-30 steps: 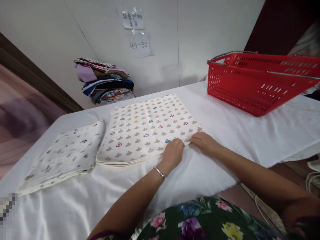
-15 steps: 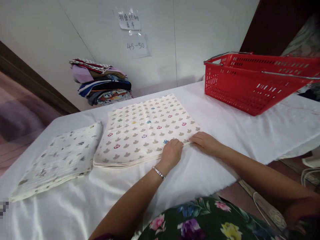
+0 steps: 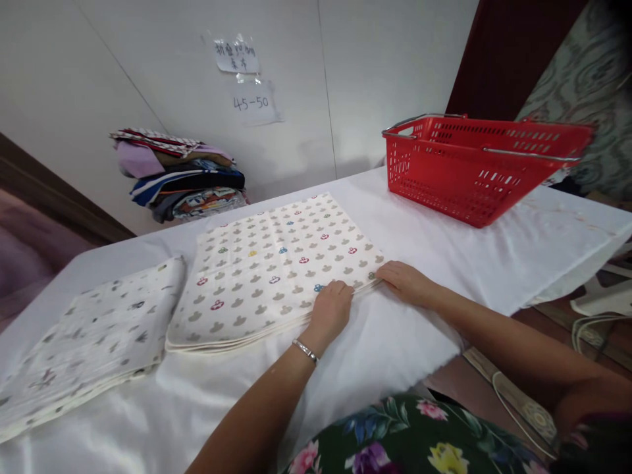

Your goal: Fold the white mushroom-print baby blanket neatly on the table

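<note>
A folded cream cloth (image 3: 266, 270) printed with grey and coloured mushroom shapes lies flat in several layers on the white-covered table (image 3: 385, 382). My left hand (image 3: 332, 308), with a silver bracelet at the wrist, grips the cloth's near edge, fingers curled over it. At the near right corner, my right hand (image 3: 405, 283) has its fingers closed on the edge of the same cloth. The thumbs are mostly hidden. Left of it lies a second folded cloth (image 3: 99, 336), white with small dark prints, touched by neither hand.
A red plastic basket (image 3: 444, 178) with metal handles stands at the back right of the table. Beyond the back edge, a pile of folded fabrics (image 3: 182, 178) rests against the wall. Two handwritten paper sheets (image 3: 254, 102) are taped above. A cable (image 3: 518, 415) hangs at lower right.
The view has turned slightly right, so things on the table sit further left in it. Both hands remain on the near edge of the mushroom-print cloth, which looks almost unchanged.
</note>
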Motion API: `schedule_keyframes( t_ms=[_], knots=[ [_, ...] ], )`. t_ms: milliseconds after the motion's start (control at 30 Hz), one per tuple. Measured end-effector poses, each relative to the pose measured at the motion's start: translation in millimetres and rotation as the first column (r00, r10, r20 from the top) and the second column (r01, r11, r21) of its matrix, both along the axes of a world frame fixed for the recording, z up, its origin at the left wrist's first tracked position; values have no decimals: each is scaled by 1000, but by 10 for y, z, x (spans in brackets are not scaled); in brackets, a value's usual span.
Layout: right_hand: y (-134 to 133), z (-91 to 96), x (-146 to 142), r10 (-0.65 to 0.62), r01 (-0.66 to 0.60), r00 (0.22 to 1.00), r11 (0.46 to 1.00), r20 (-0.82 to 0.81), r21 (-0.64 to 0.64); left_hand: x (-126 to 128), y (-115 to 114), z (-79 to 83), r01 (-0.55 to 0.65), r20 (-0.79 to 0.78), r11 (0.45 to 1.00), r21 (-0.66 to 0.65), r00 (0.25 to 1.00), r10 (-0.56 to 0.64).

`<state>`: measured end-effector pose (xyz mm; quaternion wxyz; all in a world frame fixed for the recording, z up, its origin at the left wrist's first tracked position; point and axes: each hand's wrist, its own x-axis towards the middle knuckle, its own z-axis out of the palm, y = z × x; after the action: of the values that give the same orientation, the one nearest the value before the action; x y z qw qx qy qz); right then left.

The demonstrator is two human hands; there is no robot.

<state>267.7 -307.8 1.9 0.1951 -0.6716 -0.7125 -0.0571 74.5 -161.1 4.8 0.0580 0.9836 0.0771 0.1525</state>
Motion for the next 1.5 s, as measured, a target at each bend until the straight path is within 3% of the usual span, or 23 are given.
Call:
schedule_keyframes(
  t_ms=[233,533,767,967,1500],
  knots=[
    [-41,-53,32,13,-13,1000,1000,-5,17,-24,-40,-9,-9,-4,997,77,1000,9],
    [-45,16,12,-10,15,994,999,-104,46,-25,-60,45,-22,-13,997,68,1000,23],
    [-48,27,15,-41,50,982,998,-187,44,-21,-53,32,-17,-24,990,142,999,21],
    [-58,26,25,-26,32,994,998,-111,50,-18,-62,75,-32,-49,991,132,998,39],
    [-117,-34,41,-2,4,999,999,-39,49,-136,-45,3,87,-43,989,122,996,-82]
  ],
)
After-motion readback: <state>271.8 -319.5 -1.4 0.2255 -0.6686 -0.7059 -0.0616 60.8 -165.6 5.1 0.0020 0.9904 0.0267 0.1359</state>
